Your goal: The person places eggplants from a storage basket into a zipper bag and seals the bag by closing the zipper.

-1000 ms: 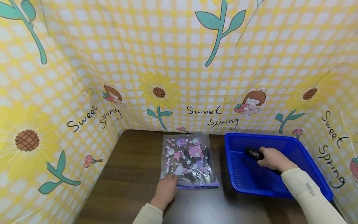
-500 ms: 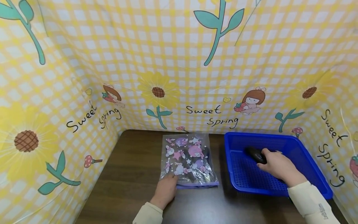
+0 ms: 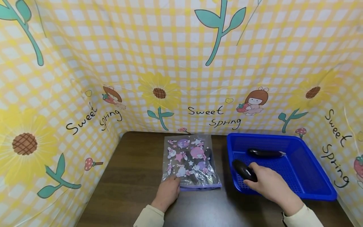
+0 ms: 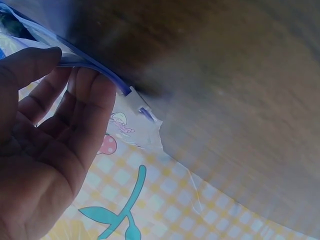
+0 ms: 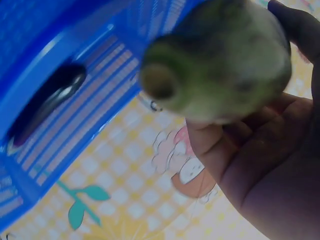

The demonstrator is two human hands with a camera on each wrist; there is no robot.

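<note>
In the head view my right hand [image 3: 269, 184] grips a dark eggplant [image 3: 244, 169] over the left front part of a blue plastic basket [image 3: 269, 142]. Its green stem end [image 5: 215, 65] fills much of the right wrist view. A second eggplant [image 3: 265, 153] lies along the back of the basket. At the table's middle lies a clear zip bag [image 3: 195, 162] printed with pink and purple figures, dark shapes showing through it. My left hand [image 3: 168, 192] pinches the purple zip edge [image 4: 97, 66] between thumb and fingers at the bag's near left corner.
Both the bag and the basket rest on a dark brown wooden table [image 3: 130, 176], the basket to the right. A yellow checked cloth [image 3: 181, 78] with sunflowers hangs around the back and sides.
My right hand has drawn the eggplant left and toward me, uncovering the second eggplant behind it. My left hand stays at the bag's edge.
</note>
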